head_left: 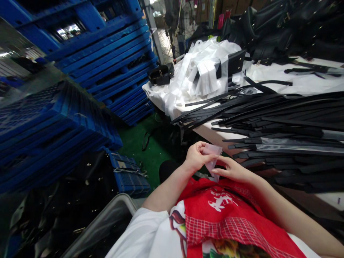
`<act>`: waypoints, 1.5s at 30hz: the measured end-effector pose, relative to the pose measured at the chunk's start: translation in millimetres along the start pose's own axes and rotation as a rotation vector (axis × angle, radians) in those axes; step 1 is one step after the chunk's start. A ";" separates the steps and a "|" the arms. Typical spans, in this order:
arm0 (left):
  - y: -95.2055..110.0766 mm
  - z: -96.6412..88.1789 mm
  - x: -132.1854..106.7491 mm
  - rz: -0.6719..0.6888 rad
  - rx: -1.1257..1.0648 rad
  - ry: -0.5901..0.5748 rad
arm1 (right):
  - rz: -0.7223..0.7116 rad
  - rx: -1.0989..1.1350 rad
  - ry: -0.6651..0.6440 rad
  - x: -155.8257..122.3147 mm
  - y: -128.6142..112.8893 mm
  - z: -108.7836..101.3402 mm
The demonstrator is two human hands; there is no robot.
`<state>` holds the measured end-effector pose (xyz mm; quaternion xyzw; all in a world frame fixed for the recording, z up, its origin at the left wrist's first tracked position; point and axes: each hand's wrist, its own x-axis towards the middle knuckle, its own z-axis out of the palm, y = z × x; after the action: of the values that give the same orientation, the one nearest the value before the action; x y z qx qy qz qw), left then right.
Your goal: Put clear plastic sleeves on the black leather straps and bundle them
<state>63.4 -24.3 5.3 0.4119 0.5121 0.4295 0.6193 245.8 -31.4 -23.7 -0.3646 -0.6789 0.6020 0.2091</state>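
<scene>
Close to the red apron (228,200), both hands pinch a small piece of translucent plastic film (212,149), perhaps a sleeve or bag. My left hand (197,157) grips its upper left part between thumb and fingers. On the other side, my right hand (230,169) holds its right edge, fingers close to the left thumb. The film hangs down toward my lap. Whether anything lies inside it cannot be made out. Beyond the hands, the table bears a heap of whitish plastic sleeves (206,68) and many long black straps (282,118).
Black bags (268,28) are piled at the table's back right. Blue pallets (113,61) stand stacked at the left, with blue crates (53,125) before them. A grey-rimmed bin (118,204) with black items stands at my left. Behind the table is a fan (166,39).
</scene>
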 end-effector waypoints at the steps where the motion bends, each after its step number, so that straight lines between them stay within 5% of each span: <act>1: -0.1 1.2 0.4 0.028 0.046 0.008 | -0.009 0.009 0.081 1.2 -1.7 1.5; 4: 0.1 3.0 2.0 0.099 0.121 -0.001 | 0.015 0.000 0.221 4.2 -3.4 6.7; 9: 4.7 -4.5 2.3 0.190 0.146 -0.090 | 0.079 -0.008 0.269 1.8 -1.0 4.1; 18: 8.4 -6.4 -0.3 0.153 0.074 0.103 | 0.010 0.150 0.574 -1.8 -19.9 1.1; 30: 3.9 -10.5 2.0 0.300 0.153 0.051 | 0.098 0.293 0.586 -5.1 -28.8 -2.8; 37: 0.7 -7.0 -0.1 0.250 0.176 0.166 | 0.145 0.395 0.597 -2.7 -28.3 3.3; 45: 4.6 -19.6 0.6 0.503 0.434 -0.013 | 0.192 0.317 0.578 -0.3 -19.2 -1.2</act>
<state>43.7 -21.0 6.9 0.6506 0.4698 0.4472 0.3950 242.1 -31.0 -4.7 -0.5452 -0.4520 0.5888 0.3895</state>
